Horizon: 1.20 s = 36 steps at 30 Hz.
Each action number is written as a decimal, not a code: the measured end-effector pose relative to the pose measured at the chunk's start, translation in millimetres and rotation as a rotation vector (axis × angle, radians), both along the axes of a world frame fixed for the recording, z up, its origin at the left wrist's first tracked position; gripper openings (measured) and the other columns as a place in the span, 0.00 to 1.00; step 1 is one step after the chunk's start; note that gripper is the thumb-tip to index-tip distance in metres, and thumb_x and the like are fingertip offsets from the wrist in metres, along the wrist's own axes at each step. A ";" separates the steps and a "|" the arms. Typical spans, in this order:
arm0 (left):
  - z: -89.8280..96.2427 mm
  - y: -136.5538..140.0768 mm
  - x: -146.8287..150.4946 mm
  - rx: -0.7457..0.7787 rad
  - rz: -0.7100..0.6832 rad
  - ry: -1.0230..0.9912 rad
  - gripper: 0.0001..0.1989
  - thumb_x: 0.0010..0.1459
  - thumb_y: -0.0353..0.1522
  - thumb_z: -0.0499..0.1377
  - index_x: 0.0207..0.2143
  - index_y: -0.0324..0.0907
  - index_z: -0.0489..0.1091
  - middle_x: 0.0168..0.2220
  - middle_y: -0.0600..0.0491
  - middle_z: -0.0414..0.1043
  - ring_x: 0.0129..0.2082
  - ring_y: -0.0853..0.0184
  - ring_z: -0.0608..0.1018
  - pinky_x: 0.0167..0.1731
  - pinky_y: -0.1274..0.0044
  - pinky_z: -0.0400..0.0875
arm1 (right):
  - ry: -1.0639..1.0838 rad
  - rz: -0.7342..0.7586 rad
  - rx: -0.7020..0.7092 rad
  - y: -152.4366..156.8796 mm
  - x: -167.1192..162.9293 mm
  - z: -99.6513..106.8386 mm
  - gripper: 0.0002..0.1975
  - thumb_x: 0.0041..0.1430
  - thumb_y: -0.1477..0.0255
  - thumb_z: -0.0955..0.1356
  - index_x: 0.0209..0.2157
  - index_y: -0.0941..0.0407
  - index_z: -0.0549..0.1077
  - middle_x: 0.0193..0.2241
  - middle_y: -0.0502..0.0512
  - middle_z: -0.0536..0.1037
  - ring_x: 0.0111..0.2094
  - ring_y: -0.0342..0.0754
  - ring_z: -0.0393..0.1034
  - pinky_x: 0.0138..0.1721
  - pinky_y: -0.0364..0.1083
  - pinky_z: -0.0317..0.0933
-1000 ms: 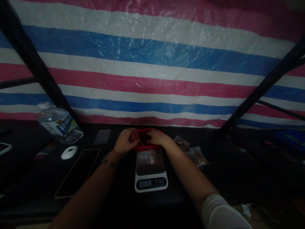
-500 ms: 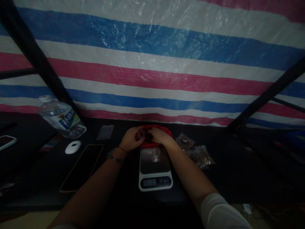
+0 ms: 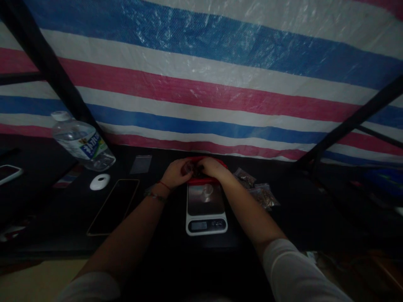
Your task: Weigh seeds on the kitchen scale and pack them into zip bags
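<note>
Although the view was shifted, by the left hand (image 3: 176,173) a transparent cup (image 3: 187,168) is still gripped, at frame centre; over the red container (image 3: 197,181), the right hand (image 3: 212,167) is kept, its fingers' grip hidden; the handling seems unfinished.

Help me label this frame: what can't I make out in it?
In the head view:
Round thing in the left hand: partly hidden by that hand.
Right hand: fingertips lost in shadow.
Red object: shape unclear, largely covered by both hands.
Scale display: digits too small and dim.
White-edged device: cut off by the left edge.
</note>
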<state>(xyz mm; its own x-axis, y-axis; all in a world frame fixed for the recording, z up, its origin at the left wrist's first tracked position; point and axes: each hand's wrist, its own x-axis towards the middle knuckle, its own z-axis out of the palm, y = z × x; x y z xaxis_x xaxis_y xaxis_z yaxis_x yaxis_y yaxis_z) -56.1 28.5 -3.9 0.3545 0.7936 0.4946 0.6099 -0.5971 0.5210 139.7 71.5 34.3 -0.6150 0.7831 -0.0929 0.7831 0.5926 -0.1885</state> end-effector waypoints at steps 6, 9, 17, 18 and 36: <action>-3.4 1.3 1.1 0.037 -0.003 0.012 0.28 0.50 0.37 0.60 0.54 0.40 0.65 0.50 0.46 0.72 0.49 0.57 0.74 0.52 0.66 0.67 | 0.034 -0.013 0.044 -5.7 6.4 5.0 0.14 0.54 0.80 0.66 0.41 0.57 0.78 0.43 0.58 0.79 0.44 0.50 0.72 0.46 0.43 0.60; -3.8 1.1 1.4 0.049 -0.007 0.018 0.27 0.51 0.37 0.60 0.54 0.42 0.65 0.49 0.46 0.73 0.49 0.57 0.75 0.51 0.66 0.68 | 0.076 -0.018 0.075 -7.9 8.4 3.3 0.15 0.53 0.81 0.66 0.42 0.57 0.77 0.43 0.57 0.79 0.46 0.50 0.70 0.48 0.44 0.59; -2.2 -0.1 0.9 0.055 0.017 -0.005 0.27 0.51 0.37 0.59 0.54 0.42 0.66 0.49 0.47 0.73 0.48 0.57 0.75 0.51 0.66 0.68 | 0.190 -0.014 0.098 -23.5 17.6 15.5 0.16 0.53 0.82 0.67 0.42 0.57 0.77 0.43 0.57 0.79 0.46 0.49 0.71 0.49 0.45 0.59; -2.1 -0.1 0.8 0.052 0.022 -0.007 0.27 0.51 0.38 0.59 0.54 0.42 0.66 0.49 0.47 0.73 0.48 0.57 0.75 0.51 0.66 0.68 | 0.208 -0.003 0.097 -29.4 19.0 20.4 0.15 0.53 0.82 0.67 0.42 0.57 0.77 0.43 0.57 0.79 0.45 0.49 0.71 0.49 0.45 0.59; -0.3 -1.2 0.0 0.044 0.055 -0.012 0.26 0.50 0.39 0.59 0.53 0.42 0.67 0.48 0.47 0.73 0.48 0.56 0.75 0.50 0.66 0.68 | 0.229 0.115 0.091 -109.5 26.6 33.1 0.06 0.57 0.79 0.68 0.35 0.59 0.77 0.37 0.57 0.76 0.40 0.46 0.70 0.43 0.44 0.61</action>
<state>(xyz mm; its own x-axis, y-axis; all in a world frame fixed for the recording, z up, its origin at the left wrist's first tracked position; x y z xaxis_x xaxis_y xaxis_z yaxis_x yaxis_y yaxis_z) -56.1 27.3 -4.1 0.3050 0.7889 0.5335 0.6360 -0.5857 0.5024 166.3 -38.0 67.4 -0.6972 0.7056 0.1267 0.6526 0.6978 -0.2952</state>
